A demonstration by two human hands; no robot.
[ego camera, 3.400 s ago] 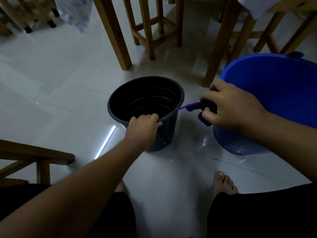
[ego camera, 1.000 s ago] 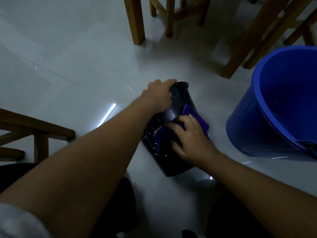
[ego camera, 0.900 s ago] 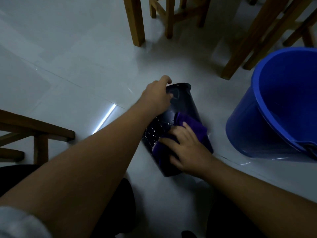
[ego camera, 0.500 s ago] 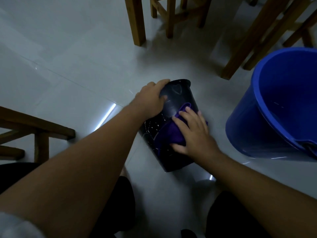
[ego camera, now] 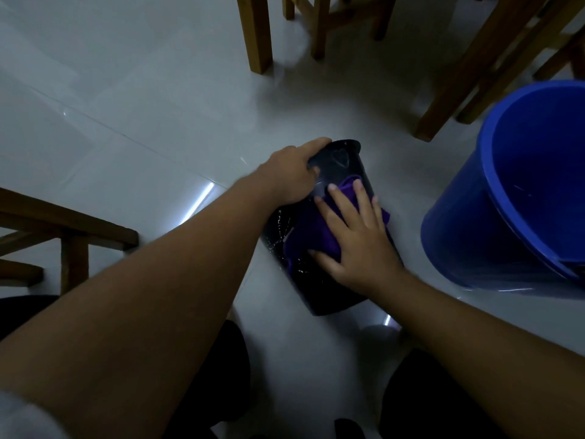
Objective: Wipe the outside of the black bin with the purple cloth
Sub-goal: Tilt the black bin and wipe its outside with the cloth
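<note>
The black bin (ego camera: pixel 340 166) lies tipped on the white floor, its base pointing away from me and its rim toward my legs. My left hand (ego camera: pixel 292 174) grips the far base end of the bin. The purple cloth (ego camera: pixel 308 231) is spread over the bin's upper side. My right hand (ego camera: pixel 356 240) lies flat on the cloth with fingers spread, pressing it against the bin wall. Wet specks glint on the bin's left side.
A large blue bucket (ego camera: pixel 468 236) stands close on the right. Wooden stool and table legs (ego camera: pixel 258 33) rise at the back, and more legs (ego camera: pixel 459 77) stand behind the bucket. A wooden chair frame (ego camera: pixel 68 226) sits at left. My knees are at the bottom.
The bin went from upright to lying on its side. Over the last second my right hand slid the cloth along the bin wall toward the base end; my left hand stayed on the base.
</note>
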